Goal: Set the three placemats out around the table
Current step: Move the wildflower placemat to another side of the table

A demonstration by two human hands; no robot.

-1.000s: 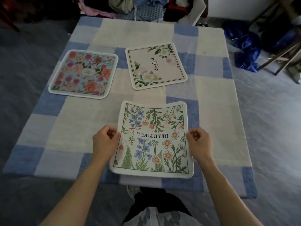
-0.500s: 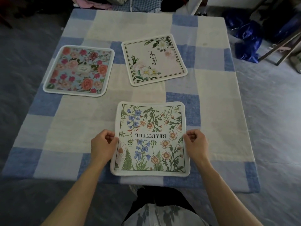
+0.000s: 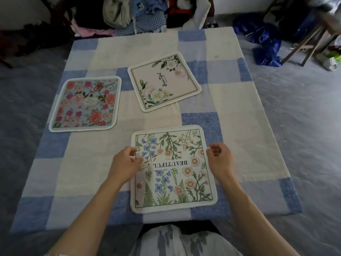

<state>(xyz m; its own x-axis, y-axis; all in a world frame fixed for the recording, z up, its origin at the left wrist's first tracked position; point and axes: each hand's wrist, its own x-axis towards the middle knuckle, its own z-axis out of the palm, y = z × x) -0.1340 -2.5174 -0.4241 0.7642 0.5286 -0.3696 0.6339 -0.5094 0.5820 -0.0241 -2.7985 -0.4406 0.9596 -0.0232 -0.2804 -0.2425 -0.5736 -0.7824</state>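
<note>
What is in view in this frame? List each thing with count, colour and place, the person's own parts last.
wildflower placemat: 1, white with blue and orange flowers, flat at the near edge of the table.
pale pink placemat: 1, pink with white flowers, mid-table, turned at an angle.
rose placemat: 1, light blue with red and pink roses, left side.
tablecloth: 1, blue and white checks, covers the table.
clothes pile: 1, mixed colours, beyond the far edge.
blue cloth: 1, deep blue, on the floor at far right.
left hand: 1, at the wildflower placemat's left edge, fingers curled.
right hand: 1, at its right edge, fingers curled, apparently just clear of it.
</note>
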